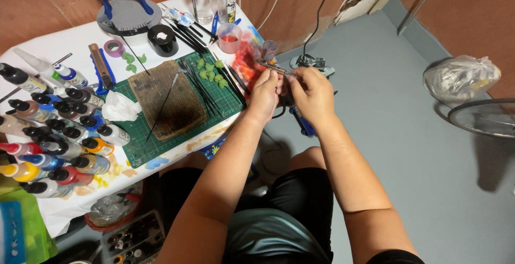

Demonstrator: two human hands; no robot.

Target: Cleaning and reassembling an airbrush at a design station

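We see left hand (264, 93) and right hand (311, 93) pinch-holding a thin metal tool (272, 68) together beyond the bench (64, 44) edge, steadying it.

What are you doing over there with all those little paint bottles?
A person sits at a white table, both hands raised just past its edge. The left hand and right hand meet around a small dark thing and a thin metal tool; what the dark thing is cannot be told. On the table lie a green cutting mat with small green pieces, a worn brown pad and rows of paint bottles, untouched.
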